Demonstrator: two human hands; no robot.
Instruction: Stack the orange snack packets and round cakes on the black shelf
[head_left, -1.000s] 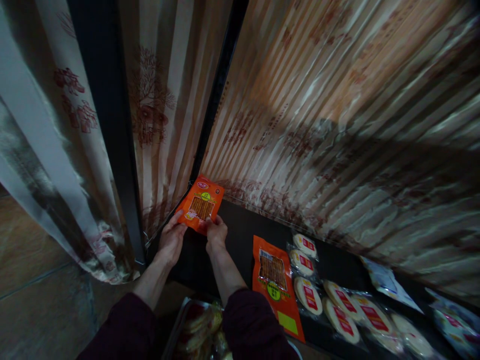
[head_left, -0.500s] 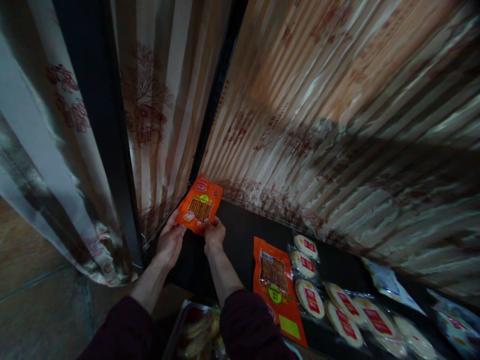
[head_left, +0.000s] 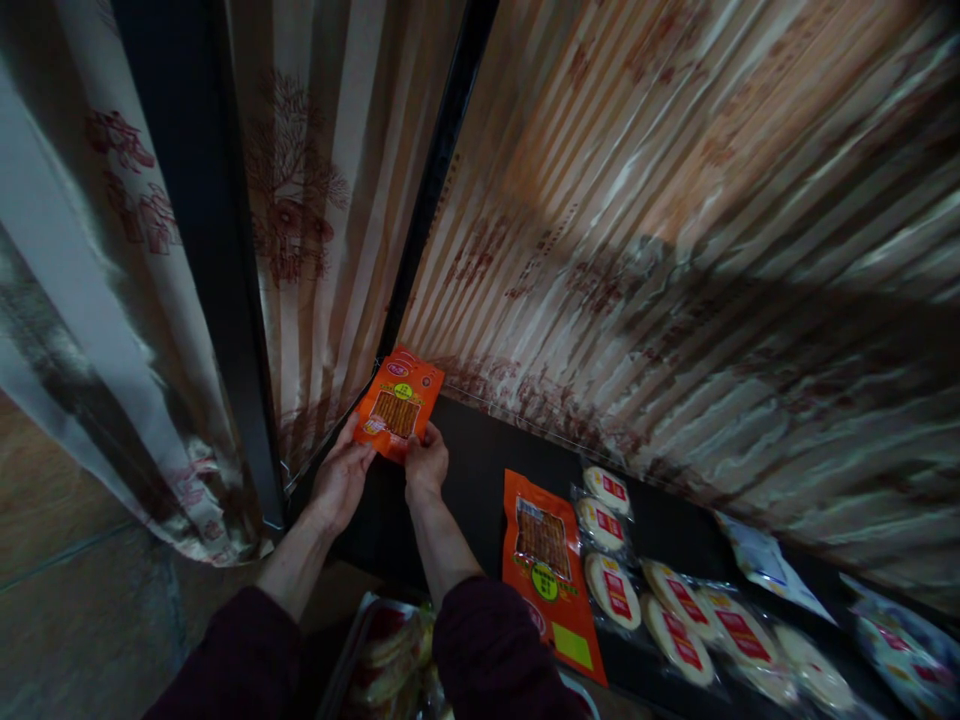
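Note:
Both hands are on an orange snack packet [head_left: 397,405] in the back left corner of a black shelf [head_left: 469,445]. My left hand [head_left: 341,482] grips its lower left edge, the fingers partly behind it. My right hand [head_left: 427,462] pinches the lower right edge. Behind the packet's top, another orange edge shows. To the right, a larger orange packet [head_left: 544,545] lies on the shelf, beside round white packaged items with red labels [head_left: 615,590].
Patterned curtains [head_left: 585,230] hang behind and at the left, with a dark post [head_left: 217,270] between folds. Below the shelf stands a tray [head_left: 352,650] of wrapped food. Blue-white packets [head_left: 772,565] lie at the right.
The held packet has shifted very slightly up and left, with both hands still on it. The view has moved a little, so the items on the right appear slightly further left.

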